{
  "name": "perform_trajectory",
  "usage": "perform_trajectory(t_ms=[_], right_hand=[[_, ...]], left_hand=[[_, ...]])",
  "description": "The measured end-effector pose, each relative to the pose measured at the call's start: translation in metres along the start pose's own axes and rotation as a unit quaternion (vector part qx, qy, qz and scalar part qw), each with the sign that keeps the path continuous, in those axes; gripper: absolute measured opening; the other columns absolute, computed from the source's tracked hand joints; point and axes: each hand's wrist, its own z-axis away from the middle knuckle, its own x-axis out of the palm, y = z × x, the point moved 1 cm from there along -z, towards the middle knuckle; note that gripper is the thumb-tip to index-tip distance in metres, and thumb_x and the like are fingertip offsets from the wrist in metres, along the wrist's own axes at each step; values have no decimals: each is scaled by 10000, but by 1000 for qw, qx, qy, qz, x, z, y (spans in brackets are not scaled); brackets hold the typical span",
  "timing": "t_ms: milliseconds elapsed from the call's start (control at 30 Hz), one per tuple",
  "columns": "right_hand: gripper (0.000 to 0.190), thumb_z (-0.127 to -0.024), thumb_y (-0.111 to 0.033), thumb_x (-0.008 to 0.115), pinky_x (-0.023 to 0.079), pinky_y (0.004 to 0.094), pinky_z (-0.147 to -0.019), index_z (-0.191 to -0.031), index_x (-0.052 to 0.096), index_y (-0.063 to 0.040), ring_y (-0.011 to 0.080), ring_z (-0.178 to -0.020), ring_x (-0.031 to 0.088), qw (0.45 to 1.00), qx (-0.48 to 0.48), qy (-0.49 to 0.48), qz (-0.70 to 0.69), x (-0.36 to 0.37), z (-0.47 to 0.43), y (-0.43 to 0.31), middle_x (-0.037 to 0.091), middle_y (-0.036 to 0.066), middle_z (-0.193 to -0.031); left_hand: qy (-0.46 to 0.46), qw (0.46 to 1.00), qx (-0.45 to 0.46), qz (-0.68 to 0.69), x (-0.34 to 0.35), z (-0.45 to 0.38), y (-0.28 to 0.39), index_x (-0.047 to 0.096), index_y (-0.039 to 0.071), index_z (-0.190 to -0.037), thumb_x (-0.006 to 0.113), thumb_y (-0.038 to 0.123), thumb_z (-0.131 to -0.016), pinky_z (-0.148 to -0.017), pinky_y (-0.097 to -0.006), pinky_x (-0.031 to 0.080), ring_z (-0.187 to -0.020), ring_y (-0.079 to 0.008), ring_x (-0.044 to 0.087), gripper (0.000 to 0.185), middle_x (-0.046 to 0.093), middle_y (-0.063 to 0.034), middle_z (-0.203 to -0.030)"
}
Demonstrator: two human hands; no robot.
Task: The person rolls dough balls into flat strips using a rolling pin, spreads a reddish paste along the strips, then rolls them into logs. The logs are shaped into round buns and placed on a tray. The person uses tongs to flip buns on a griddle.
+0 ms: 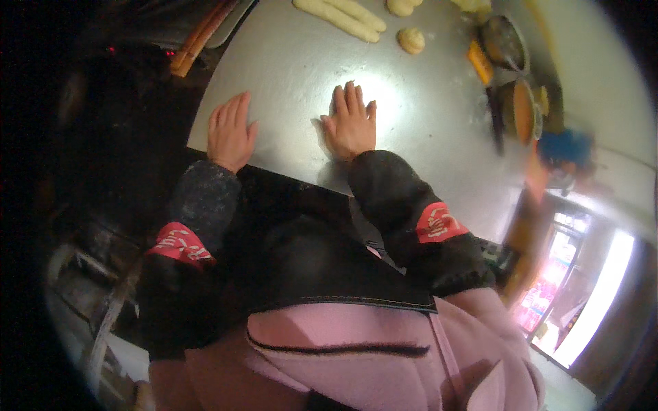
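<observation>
My left hand (232, 131) is held over the left front corner of a metal worktop (288, 77), palm down and empty, with the thumb apart from the fingers. Further right, my right hand (352, 123) is palm down at the worktop with its fingers spread; whether anything lies under the palm is hidden. Beyond it are a round piece of dough (411, 40) and, to the left of that, long dough strips (342, 19). Another dough piece (402, 6) shows at the top edge.
At the right are a metal bowl (504, 45), a second round container (522, 112), an orange-yellow tool (480, 62) and a blue item (565, 146). Wooden sticks (198, 41) lie past the worktop's left edge. A bright glass-fronted cabinet (552, 272) stands at lower right.
</observation>
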Motion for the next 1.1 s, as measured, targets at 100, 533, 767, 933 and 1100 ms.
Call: perform_trajectory(t_ms=[100, 533, 767, 933, 1100], right_hand=[[646, -933, -427, 427, 159, 584, -1082, -1406, 293, -8, 370, -1380, 206, 1000, 12, -4, -9, -14, -12, 1, 235, 216, -1481], [556, -933, -369, 442, 220, 565, -1071, -1357, 364, -18, 337, -1356, 270, 995, -36, 77, -54, -9, -9, -9, 322, 182, -1444], [704, -895, -332, 522, 129, 504, -1131, -1415, 229, 41, 320, -1405, 175, 995, 102, -13, 12, -25, 69, 129, 235, 216, -1485], [700, -919, -292, 481, 130, 485, -1131, -1418, 172, 88, 381, -1398, 153, 967, 248, 46, -39, -33, 107, 171, 162, 274, -1491], [693, -905, -232, 506, 76, 416, -1155, -1447, 163, 31, 336, -1418, 100, 967, 201, -14, -154, -13, 103, 85, 129, 231, -1515]], left_hand=[[-22, 1000, -18, -7, -2, -3, 2, 354, 27, -1372, 575, 199, -843, -1058, -447, 268, -1245, -324, 409, 599, 452, -168, -1343], [-46, 999, -14, -14, 4, -7, -8, 377, 62, -1352, 557, 197, -854, -1064, -432, 264, -1245, -289, 398, 546, 455, -124, -1336], [-31, 999, 8, -38, 8, -10, -11, 386, 60, -1347, 537, 218, -872, -1080, -435, 247, -1260, -285, 385, 523, 444, -121, -1348], [-46, 997, -2, -55, 9, -9, -14, 403, 51, -1329, 536, 234, -874, -1073, -443, 258, -1253, -298, 390, 507, 454, -129, -1336], [-15, 997, 21, -70, 9, -7, -10, 422, 38, -1311, 532, 242, -875, -1072, -449, 258, -1247, -308, 395, 494, 466, -141, -1322]])
